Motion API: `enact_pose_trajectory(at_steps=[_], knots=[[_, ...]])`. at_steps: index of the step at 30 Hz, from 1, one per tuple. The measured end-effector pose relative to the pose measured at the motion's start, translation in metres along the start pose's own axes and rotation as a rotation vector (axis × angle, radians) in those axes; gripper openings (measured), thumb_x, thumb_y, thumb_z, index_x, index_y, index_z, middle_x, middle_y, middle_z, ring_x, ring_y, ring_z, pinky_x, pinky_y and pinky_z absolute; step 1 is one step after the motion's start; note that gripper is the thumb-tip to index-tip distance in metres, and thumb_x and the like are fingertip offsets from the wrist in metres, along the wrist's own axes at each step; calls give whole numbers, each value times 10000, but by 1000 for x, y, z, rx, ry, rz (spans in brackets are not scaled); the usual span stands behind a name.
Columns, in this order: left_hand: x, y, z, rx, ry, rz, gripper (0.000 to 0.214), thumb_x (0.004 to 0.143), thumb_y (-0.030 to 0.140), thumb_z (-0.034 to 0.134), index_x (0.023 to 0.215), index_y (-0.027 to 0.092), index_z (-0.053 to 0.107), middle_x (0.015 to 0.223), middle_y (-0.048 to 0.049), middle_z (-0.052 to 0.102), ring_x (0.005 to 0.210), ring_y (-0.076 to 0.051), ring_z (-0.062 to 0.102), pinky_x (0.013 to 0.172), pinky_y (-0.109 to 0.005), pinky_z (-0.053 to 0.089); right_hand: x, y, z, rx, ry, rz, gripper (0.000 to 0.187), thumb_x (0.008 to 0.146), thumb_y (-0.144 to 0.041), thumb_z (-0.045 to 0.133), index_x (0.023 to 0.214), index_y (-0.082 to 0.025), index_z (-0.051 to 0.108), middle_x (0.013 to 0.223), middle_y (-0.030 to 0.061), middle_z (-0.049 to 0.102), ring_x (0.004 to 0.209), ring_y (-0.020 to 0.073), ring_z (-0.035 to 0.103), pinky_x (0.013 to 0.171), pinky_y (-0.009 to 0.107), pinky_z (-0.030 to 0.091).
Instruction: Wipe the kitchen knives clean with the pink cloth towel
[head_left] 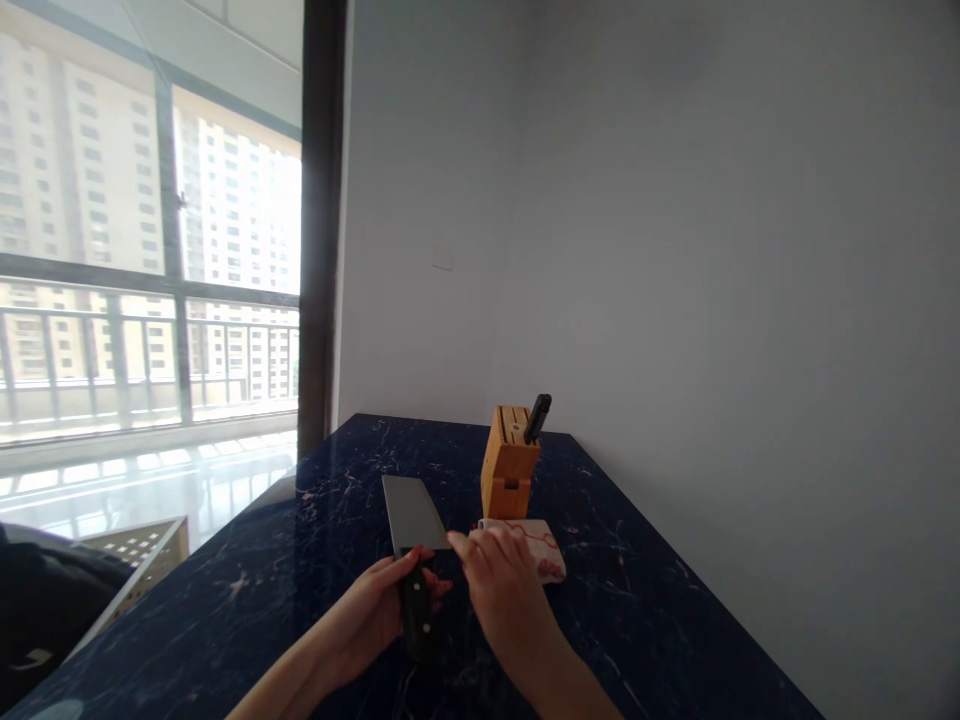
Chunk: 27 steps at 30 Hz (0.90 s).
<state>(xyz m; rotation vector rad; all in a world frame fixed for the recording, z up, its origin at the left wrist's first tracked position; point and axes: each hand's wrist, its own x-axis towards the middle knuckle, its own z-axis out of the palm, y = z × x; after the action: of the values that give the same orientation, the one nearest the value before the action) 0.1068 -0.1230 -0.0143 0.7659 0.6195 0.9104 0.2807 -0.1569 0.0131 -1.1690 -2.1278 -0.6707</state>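
My left hand (386,600) is closed around the black riveted handle of a cleaver (412,515). The wide steel blade points away from me over the dark tabletop. Close to the blade's lower right corner is my right hand (499,575), palm down with its fingers bent together. Whether those fingers touch the blade, or hold anything, is hidden. A folded pink and white patterned cloth (546,548) lies just beyond and beside the right hand, partly covered by it. Behind the cloth stands a wooden knife block (511,465), with one black-handled tool (538,418) in its slots.
The dark blue marbled table (637,610) runs back to a corner of grey walls (712,250). At the left is a large glazed window (180,290) with a dark frame. A pale perforated chair or crate edge (142,565) and a black cloth-like item (52,590) are at lower left.
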Motion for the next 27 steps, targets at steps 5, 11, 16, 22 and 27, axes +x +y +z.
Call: enact_pose_trajectory(at_steps=[5,11,16,22,27], knots=[[-1,3,-21,43,6,-14,231,755,233,616,971,172,561,685,14,561,621,-138,589,714,-386,512,-14,27,19,-9,-78,292,247,777,-175,520,1021,-213,541,995,63,596,937,244,502,806,401,363],[-6,25,-50,305,-79,-124,207,758,313,594,906,173,557,612,42,481,456,-74,438,439,-253,495,-33,42,25,-83,-263,409,282,740,-185,582,1021,-202,568,1067,58,586,1010,243,465,860,374,299],[-8,33,-67,512,-42,-136,509,742,622,458,843,143,596,451,72,379,327,-41,289,312,-162,349,-38,51,31,-132,-300,426,328,756,-178,554,1083,-202,546,1130,63,557,1029,241,438,832,353,281],[-10,33,-73,763,-17,-135,682,691,758,305,803,153,598,377,74,369,282,-62,309,295,-185,356,-39,59,33,-149,-286,454,207,784,-170,498,965,-235,575,949,32,606,916,214,476,736,335,269],[-9,34,-79,882,-60,-110,593,737,707,329,771,163,560,350,74,384,273,-75,344,278,-173,328,-39,67,26,-104,-164,523,108,795,-179,483,863,-216,558,845,18,608,837,195,500,717,320,263]])
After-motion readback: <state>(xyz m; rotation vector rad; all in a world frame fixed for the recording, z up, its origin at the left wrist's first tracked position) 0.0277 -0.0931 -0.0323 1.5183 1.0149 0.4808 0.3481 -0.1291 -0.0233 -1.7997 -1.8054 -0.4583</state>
